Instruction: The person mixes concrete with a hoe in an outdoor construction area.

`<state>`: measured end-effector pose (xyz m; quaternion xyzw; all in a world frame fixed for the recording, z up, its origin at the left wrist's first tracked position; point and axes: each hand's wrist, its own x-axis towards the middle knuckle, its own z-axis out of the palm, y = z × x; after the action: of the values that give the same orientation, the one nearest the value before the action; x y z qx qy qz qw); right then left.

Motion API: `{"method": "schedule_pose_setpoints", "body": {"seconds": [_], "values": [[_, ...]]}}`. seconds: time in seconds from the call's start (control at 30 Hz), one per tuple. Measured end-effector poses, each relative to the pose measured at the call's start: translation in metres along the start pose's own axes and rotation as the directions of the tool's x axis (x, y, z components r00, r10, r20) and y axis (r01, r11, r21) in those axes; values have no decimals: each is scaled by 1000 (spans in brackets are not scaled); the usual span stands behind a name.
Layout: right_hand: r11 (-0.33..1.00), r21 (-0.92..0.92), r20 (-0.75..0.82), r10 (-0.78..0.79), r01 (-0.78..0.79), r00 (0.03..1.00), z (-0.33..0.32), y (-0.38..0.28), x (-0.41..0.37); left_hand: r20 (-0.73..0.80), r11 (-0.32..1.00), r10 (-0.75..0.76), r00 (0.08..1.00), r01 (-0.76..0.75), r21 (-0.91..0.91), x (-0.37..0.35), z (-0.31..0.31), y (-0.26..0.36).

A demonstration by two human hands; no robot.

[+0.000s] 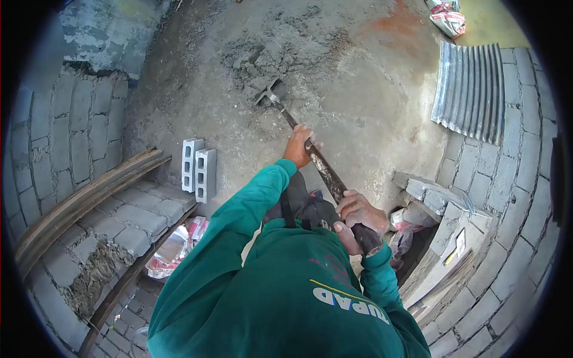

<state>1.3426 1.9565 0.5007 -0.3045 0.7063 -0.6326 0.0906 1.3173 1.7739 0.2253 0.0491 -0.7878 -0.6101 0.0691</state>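
Observation:
A long-handled shovel (326, 171) runs from near my body up to a pile of wet grey mortar (256, 59). Its metal head rests at the pile's lower edge, partly in the mix. My left hand (298, 147) is wrapped round the upper part of the shaft, nearer the head. Lower down, my right hand (362, 218) grips the thick end of the handle close to my waist. Both of my sleeves are green.
Two hollow blocks (206, 174) stand left of centre. Long wooden boards (89, 194) lie on a low block wall at the left. A corrugated metal sheet (470, 89) leans at the right wall. Sacks (449, 21) lie at the top right, and another sack (173, 253) at lower left.

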Motion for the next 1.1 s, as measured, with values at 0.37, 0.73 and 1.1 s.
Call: {"method": "schedule_pose_setpoints", "body": {"seconds": [0.37, 0.73, 1.1], "values": [[998, 20, -53, 55, -54, 997, -52, 13, -55, 21, 916, 177, 984, -172, 362, -5, 50, 20], [996, 92, -66, 27, -21, 997, -146, -46, -80, -52, 960, 73, 996, -56, 275, -33, 119, 127], [812, 446, -118, -362, 375, 925, -155, -137, 22, -69, 962, 175, 982, -156, 226, 10, 42, 250]]}}
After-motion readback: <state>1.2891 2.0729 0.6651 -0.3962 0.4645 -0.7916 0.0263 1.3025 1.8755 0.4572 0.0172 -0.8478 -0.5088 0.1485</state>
